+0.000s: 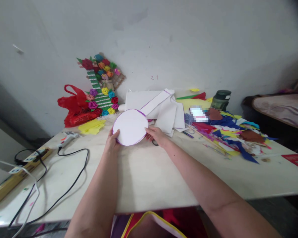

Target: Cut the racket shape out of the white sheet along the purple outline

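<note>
Left hand (111, 140) and right hand (157, 135) pinch the white disc (130, 127) at opposite edges, over the table (149, 185), before the sheets (166, 117). Support both edges evenly; keep pressure light, as the disc likely creases if squeezed inward.

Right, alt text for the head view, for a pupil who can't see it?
A person's left hand and right hand hold a purple-edged white disc over a pale table, with colourful scraps at right and flowery craftwork behind left.
</note>
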